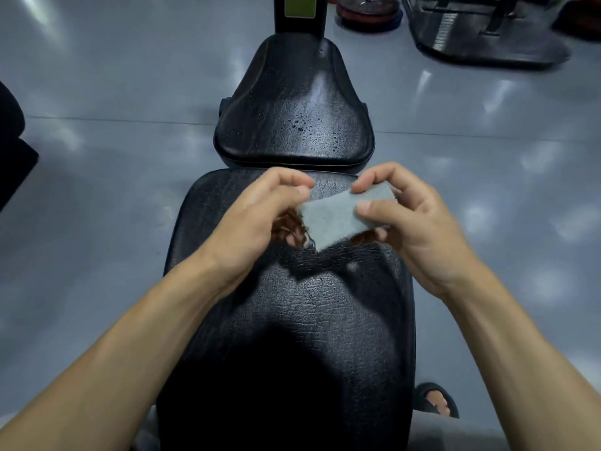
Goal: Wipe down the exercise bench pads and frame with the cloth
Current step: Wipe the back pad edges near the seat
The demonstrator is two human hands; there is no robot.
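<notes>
Left hand (260,209): fingers curled, thumb and forefinger drawn together at the cloth's near-left corner; whether it actually pinches the cloth or has just let go cannot be told, as the fingertips are blurred. Cloth (341,216): small, grey, folded flat, held in the air above the far end of the back pad (292,320), not touching it. Right hand (406,219): grips the cloth's right end, thumb on top and fingers beneath. Seat pad (292,125): lies beyond the hands, across a narrow gap, and carries visible water droplets, mostly right of centre. The back pad also shows fine droplets near its far end. Assessment: the step in hand appears to be folding or squaring the cloth before wiping. Recommended practice: finish with a flat, even face, settle it under the fingers of one hand, then press it flat and wipe in overlapping straight passes from one edge to the other, so droplets are lifted rather than smeared. The seams and pad edges warrant a separate pass. The frame is largely hidden beneath the pads; no wiping of it can be judged. A sandalled foot (434,400) stands just right of the back pad.
</notes>
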